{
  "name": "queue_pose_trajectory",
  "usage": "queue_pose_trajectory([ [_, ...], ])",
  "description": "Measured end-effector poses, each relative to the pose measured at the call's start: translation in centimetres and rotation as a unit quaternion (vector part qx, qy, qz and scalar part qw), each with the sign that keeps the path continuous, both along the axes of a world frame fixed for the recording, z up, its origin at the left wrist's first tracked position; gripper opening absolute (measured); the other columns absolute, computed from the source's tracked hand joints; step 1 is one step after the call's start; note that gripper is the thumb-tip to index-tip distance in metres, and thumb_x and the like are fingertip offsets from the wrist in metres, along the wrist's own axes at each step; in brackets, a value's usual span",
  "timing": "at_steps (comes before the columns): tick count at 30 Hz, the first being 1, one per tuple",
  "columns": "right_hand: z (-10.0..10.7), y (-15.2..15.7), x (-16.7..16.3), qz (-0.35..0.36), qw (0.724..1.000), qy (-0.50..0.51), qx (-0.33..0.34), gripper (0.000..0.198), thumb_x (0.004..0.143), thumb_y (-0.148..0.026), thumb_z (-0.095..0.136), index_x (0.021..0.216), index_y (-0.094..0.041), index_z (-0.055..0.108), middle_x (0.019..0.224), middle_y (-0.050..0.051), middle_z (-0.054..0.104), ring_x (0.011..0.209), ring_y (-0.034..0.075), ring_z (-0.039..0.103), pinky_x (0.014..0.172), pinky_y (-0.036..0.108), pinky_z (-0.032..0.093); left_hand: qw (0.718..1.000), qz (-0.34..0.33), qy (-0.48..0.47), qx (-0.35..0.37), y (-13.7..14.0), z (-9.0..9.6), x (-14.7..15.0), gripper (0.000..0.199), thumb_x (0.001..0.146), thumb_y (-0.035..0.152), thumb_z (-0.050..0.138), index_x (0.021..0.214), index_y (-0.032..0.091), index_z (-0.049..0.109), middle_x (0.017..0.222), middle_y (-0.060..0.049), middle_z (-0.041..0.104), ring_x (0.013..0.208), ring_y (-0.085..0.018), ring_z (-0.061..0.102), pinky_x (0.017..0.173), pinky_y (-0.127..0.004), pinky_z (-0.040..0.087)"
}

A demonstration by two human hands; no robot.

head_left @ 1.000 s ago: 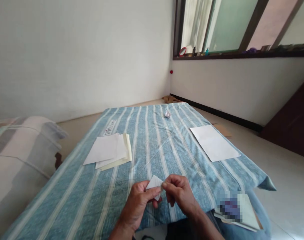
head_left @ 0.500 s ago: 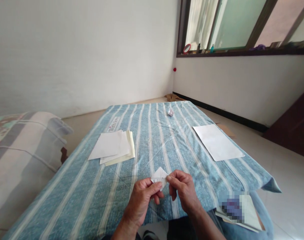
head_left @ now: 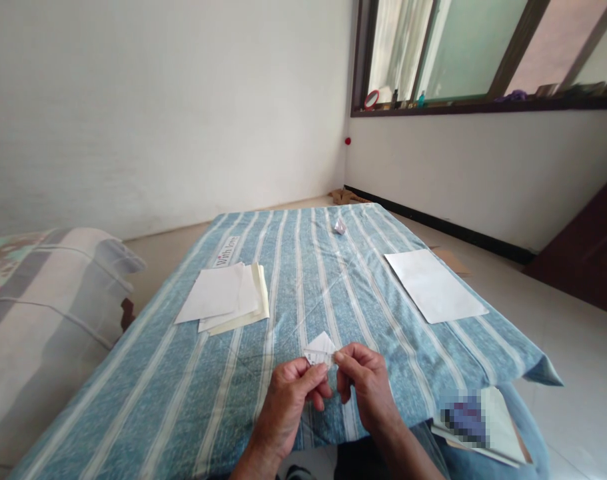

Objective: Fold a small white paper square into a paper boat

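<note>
Thumb and forefinger of the left hand [head_left: 288, 400] pinch the lower left edge of a small folded white paper [head_left: 320, 349], and the fingertips of the right hand [head_left: 366, 387] pinch its right edge, so both hands are closed on it and hold it just above the near edge of the striped blue cloth [head_left: 303, 293] that covers the low table. The paper's pointed top stands up between the two thumbs. Farther out on the cloth, to the left, lies a loose stack of white and cream sheets [head_left: 226, 298]; to the right lies a single white sheet [head_left: 434, 285], flat and well apart from the hands. Near the far edge sits a tiny folded paper piece [head_left: 340, 226]. A striped cushion [head_left: 43, 313] lies beside the table on the left, and a window sill [head_left: 483, 103] with small objects runs along the right wall.
</note>
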State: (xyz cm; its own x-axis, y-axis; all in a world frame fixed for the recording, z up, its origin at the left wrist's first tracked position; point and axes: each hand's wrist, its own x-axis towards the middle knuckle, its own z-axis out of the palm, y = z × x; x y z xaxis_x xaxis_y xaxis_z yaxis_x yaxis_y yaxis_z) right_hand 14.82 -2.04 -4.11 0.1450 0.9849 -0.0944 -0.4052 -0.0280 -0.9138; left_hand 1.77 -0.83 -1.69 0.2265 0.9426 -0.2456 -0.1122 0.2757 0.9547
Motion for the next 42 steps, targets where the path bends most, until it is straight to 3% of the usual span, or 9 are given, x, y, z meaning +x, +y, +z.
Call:
queue_pose_trajectory([
  [3, 0.2, 0.0, 0.0, -0.006, 1.000, 0.008, -0.002, 0.030, 0.076, -0.039, 0.069, 0.061, -0.017, 0.055, 0.040, -0.004, 0.054, 0.032, 0.006, 0.038, 0.034, 0.018, 0.026, 0.999, -0.011, -0.028, -0.020, 0.2, 0.1, -0.2, 0.031, 0.072, 0.041, 0.073, 0.064, 0.012, 0.067, 0.059, -0.005, 0.067, 0.051, -0.013, 0.056, 0.055, -0.024, 0.045],
  [6, 0.3, -0.1, -0.1, -0.008, 1.000, 0.015, -0.005, 0.031, 0.076, -0.039, 0.069, 0.060, -0.017, 0.054, 0.040, -0.004, 0.054, 0.032, 0.006, 0.037, 0.035, 0.018, 0.027, 0.999, 0.025, -0.041, 0.005, 0.4, 0.4, -0.2, 0.031, 0.073, 0.042, 0.072, 0.063, 0.013, 0.068, 0.055, -0.001, 0.061, 0.053, -0.012, 0.055, 0.061, -0.025, 0.046],
  [13, 0.3, -0.4, -0.4, 0.010, 1.000, 0.022, -0.013, 0.033, 0.074, -0.042, 0.070, 0.059, -0.017, 0.055, 0.039, -0.003, 0.053, 0.031, 0.006, 0.037, 0.035, 0.019, 0.025, 0.995, 0.083, -0.029, 0.050, 0.5, 0.8, -0.4, 0.029, 0.070, 0.037, 0.073, 0.056, 0.014, 0.064, 0.051, 0.003, 0.054, 0.047, -0.010, 0.048, 0.052, -0.022, 0.040],
  [19, 0.6, -0.5, -0.6, 0.009, 1.000, 0.020, -0.015, 0.033, 0.073, -0.042, 0.070, 0.058, -0.017, 0.055, 0.039, -0.003, 0.054, 0.031, 0.006, 0.037, 0.036, 0.019, 0.026, 0.997, 0.061, -0.037, 0.037, 0.3, 0.7, -0.9, 0.037, 0.071, 0.045, 0.073, 0.054, 0.014, 0.062, 0.051, 0.001, 0.055, 0.051, -0.012, 0.050, 0.056, -0.024, 0.042],
  [25, 0.8, -0.7, -0.7, 0.021, 1.000, 0.001, -0.010, 0.035, 0.074, -0.043, 0.070, 0.057, -0.017, 0.054, 0.039, -0.003, 0.053, 0.031, 0.006, 0.037, 0.036, 0.020, 0.026, 0.992, 0.088, 0.006, 0.092, 0.7, 0.9, -1.1, 0.037, 0.073, 0.039, 0.072, 0.049, 0.015, 0.057, 0.048, 0.002, 0.051, 0.052, -0.011, 0.046, 0.053, -0.022, 0.038],
  [32, 0.9, -0.7, -1.1, 0.008, 1.000, 0.001, -0.011, 0.035, 0.074, -0.045, 0.070, 0.058, -0.017, 0.057, 0.039, -0.003, 0.053, 0.032, 0.006, 0.038, 0.036, 0.020, 0.027, 0.997, 0.057, -0.021, 0.042, 0.5, 1.1, -0.8, 0.033, 0.070, 0.044, 0.074, 0.062, 0.013, 0.065, 0.058, 0.000, 0.058, 0.058, -0.013, 0.050, 0.059, -0.024, 0.043],
  [42, 0.5, -0.5, -0.4, 0.101, 0.995, -0.019, 0.002, 0.038, 0.073, -0.050, 0.073, 0.066, -0.015, 0.060, 0.046, -0.002, 0.060, 0.033, 0.007, 0.046, 0.039, 0.019, 0.034, 0.994, 0.054, 0.042, 0.082, 0.7, 1.2, -0.9, 0.028, 0.070, 0.038, 0.073, 0.059, 0.013, 0.066, 0.053, 0.000, 0.057, 0.054, -0.012, 0.049, 0.056, -0.023, 0.040],
])
